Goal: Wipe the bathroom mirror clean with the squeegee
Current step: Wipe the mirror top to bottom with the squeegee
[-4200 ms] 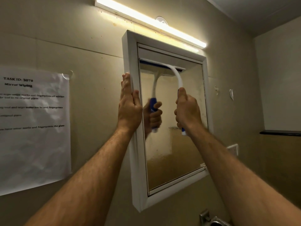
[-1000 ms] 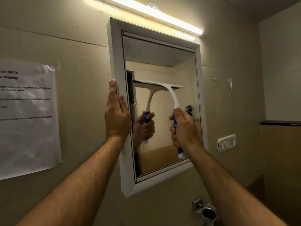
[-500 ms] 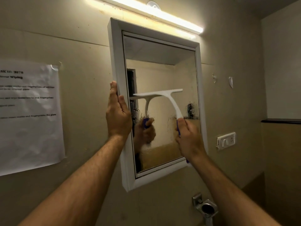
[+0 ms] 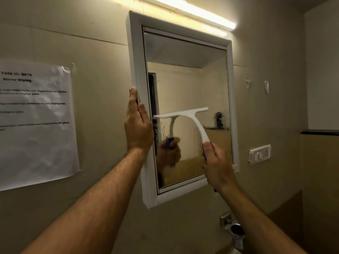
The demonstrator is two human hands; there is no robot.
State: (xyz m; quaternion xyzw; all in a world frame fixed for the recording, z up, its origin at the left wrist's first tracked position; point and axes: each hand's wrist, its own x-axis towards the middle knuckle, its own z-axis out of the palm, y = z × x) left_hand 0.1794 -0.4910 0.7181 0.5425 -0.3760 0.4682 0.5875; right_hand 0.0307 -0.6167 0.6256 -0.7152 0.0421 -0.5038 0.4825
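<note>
A white-framed bathroom mirror [image 4: 136, 57] hangs on the beige wall. My right hand [image 4: 217, 165] grips the blue handle of a white squeegee [image 4: 190, 119], whose blade lies against the glass just below mid-height, tilted up to the right. Below the blade the glass looks fogged and streaked; above it the glass is clearer. My left hand [image 4: 137, 126] is pressed against the left side of the frame, thumb on its front face. The squeegee's handle is mostly hidden in my fist.
A taped paper task sheet [image 4: 34, 123] hangs left of the mirror. A tube light [image 4: 194, 12] glows above it. A white wall switch [image 4: 260, 154] sits to the right, and a chrome wall fitting [image 4: 234, 229] projects below the mirror. A side wall with a dark ledge [image 4: 320, 132] stands at right.
The squeegee has travelled down the glass from the top to just below mid-height, and my right hand came down with it. My left hand stays on the frame, slightly lower.
</note>
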